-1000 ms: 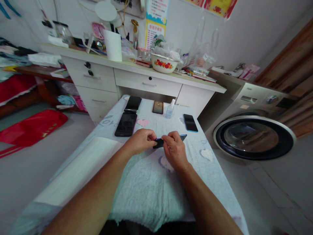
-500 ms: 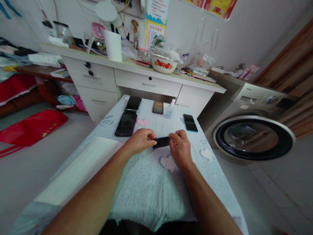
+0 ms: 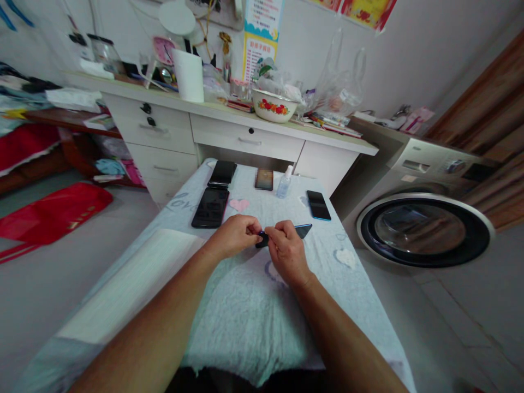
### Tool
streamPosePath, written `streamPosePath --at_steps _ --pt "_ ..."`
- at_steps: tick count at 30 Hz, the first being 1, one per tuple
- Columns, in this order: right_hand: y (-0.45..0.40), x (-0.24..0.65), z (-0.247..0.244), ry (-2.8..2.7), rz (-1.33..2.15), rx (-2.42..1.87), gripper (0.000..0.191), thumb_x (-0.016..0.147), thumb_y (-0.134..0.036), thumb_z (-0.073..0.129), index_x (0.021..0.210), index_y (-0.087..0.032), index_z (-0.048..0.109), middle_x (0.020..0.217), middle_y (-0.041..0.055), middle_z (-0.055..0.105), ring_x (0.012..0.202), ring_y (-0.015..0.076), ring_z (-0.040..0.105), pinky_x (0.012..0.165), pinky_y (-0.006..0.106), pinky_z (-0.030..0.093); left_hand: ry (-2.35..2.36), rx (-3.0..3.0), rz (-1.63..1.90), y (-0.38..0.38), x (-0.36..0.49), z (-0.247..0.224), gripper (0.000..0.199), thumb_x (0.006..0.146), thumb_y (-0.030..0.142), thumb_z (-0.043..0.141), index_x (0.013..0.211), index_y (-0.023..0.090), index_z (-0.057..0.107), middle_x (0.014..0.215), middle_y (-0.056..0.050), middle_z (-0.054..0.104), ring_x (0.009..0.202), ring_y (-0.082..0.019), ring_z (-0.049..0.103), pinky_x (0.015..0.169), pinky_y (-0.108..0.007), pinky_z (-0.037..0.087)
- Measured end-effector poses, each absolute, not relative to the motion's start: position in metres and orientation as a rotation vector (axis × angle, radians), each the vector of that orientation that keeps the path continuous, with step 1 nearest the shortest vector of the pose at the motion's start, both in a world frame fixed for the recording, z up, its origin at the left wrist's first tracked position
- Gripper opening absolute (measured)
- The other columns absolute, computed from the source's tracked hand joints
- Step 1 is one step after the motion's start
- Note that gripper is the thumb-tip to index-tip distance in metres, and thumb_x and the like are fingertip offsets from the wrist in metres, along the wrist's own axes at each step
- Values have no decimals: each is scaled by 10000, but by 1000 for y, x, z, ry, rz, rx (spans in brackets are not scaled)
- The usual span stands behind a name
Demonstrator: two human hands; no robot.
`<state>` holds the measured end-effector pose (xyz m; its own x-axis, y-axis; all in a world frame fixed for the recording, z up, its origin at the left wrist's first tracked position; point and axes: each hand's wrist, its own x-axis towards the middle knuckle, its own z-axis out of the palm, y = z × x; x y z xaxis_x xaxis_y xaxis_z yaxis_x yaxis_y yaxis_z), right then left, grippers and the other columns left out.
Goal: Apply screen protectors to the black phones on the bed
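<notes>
A dark smartphone (image 3: 303,231) with a blue edge is held just above the cloth-covered table, slanting up to the right. My left hand (image 3: 239,234) grips its left end, thumb and fingers closed. Across its middle lies my right hand (image 3: 287,248), fingers pinched together close to my left fingertips. Whatever is between the right fingers, if anything, is hidden. Beyond the hands stand a clear spray bottle (image 3: 284,183) with a white cap and a small brownish, pixelated item (image 3: 264,179).
Two dark devices, a phone (image 3: 210,208) and a black folded-looking one (image 3: 222,173), lie at the table's left. Another phone (image 3: 318,205) rests at right. A pale sheet (image 3: 135,281) covers the left side. A white desk (image 3: 229,136) borders the far end; a washing machine (image 3: 421,164) stands right.
My right hand has slid left along the phone, from its right end toward my left hand, uncovering the right end. My left hand keeps its grip in place.
</notes>
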<state>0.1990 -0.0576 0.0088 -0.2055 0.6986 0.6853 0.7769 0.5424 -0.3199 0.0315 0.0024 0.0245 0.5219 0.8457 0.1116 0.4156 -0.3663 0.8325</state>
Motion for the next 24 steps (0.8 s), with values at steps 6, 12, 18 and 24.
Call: streamPosePath --at_steps 6,12,18,24 --pt "-57 201 8 -1944 -107 -1187 260 871 -125 446 1011 -209 649 900 49 488 778 147 503 700 256 450 1029 1986 697 3 32 23 116 695 278 624 720 165 620 617 25 602 592 -119 546 534 -217 366" --pt "-58 207 11 -1926 -115 -1240 256 865 -112 457 1008 -196 652 909 49 479 781 142 504 698 250 448 1033 1979 690 4 31 22 106 692 269 619 719 167 612 627 22 615 597 -126 572 532 -219 379" --pt "-56 219 12 -1857 -141 -1302 246 861 -101 462 977 -182 664 889 48 487 764 138 507 687 255 446 1043 1960 687 3 30 26 75 685 241 615 703 169 603 589 34 586 563 -116 554 516 -216 372" --pt "-54 224 13 -1805 -163 -1360 237 847 -88 471 931 -180 672 875 45 493 762 141 512 702 265 449 1056 1942 687 2 31 27 67 679 233 622 696 170 604 572 40 569 549 -112 536 510 -218 372"
